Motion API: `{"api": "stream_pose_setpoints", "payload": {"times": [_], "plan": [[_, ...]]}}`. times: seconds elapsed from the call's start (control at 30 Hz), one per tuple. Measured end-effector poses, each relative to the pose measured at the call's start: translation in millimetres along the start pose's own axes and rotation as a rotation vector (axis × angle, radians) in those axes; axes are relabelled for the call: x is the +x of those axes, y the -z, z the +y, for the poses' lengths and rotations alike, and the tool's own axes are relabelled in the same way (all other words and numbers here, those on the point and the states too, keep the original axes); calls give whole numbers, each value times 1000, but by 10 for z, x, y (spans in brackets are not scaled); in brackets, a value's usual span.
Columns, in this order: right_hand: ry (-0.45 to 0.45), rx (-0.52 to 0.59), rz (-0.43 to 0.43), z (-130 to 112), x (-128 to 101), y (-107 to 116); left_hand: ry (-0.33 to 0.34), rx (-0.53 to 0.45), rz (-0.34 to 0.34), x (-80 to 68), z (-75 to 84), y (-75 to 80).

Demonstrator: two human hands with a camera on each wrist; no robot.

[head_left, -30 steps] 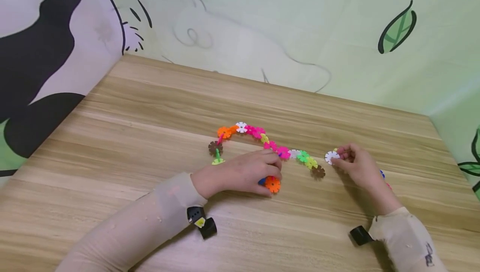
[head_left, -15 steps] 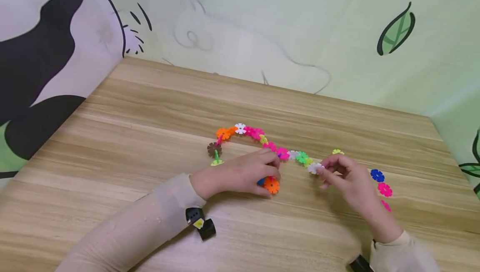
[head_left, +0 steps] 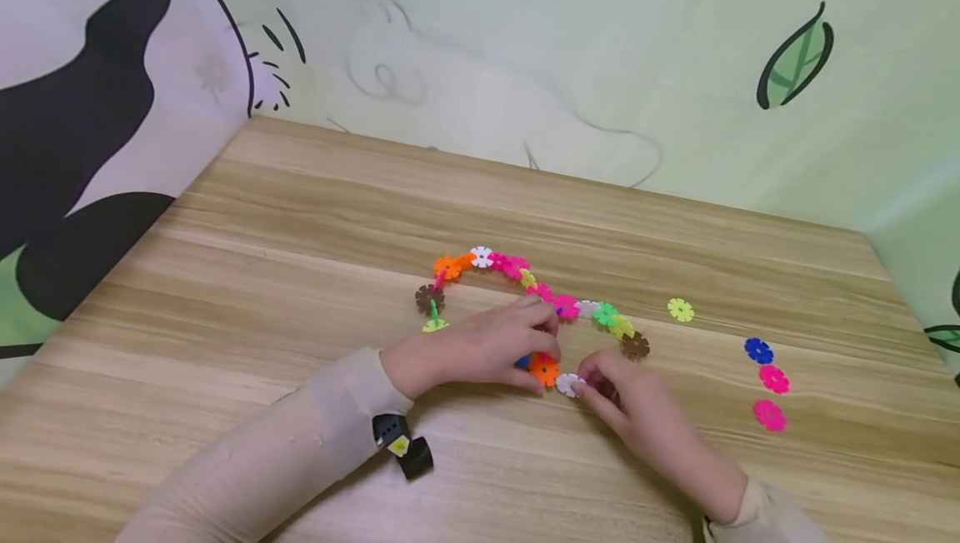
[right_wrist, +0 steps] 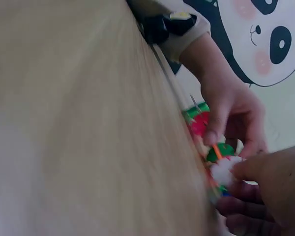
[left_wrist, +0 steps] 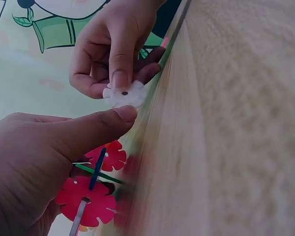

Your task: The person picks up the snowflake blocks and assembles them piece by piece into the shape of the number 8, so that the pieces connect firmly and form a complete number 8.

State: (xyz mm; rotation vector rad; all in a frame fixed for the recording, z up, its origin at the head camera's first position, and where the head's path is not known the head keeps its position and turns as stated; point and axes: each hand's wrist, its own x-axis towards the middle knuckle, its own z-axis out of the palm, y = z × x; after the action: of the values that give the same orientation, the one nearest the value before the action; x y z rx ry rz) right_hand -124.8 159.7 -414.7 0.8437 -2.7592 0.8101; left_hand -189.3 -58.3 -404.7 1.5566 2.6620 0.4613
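head view looks down from above, both wrist views sit close at table level, all share the white piece [head_left: 570,384]

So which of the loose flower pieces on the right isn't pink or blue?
The yellow-green flower piece. It lies alone near the chain's brown end, farther back than the blue one and the two pink ones.

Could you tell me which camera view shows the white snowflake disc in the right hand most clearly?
The left wrist view: white snowflake disc faces it, pinched by right hand. Head shows it small; right wrist, blurred.
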Motion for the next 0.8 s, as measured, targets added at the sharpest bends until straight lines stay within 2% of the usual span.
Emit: {"api": "stream_pose_setpoints", "payload": {"times": [0.27, 0.6, 0.8], "plan": [[18, -84, 40, -28, -34, -83, 4, -26, 13, 0, -4, 1], [164, -196, 188, -62, -37, -173, -9, -44, 32, 9, 4, -11], [153, -230, 248, -96, -61, -265, -4, -34, 34, 5, 14, -10]]}}
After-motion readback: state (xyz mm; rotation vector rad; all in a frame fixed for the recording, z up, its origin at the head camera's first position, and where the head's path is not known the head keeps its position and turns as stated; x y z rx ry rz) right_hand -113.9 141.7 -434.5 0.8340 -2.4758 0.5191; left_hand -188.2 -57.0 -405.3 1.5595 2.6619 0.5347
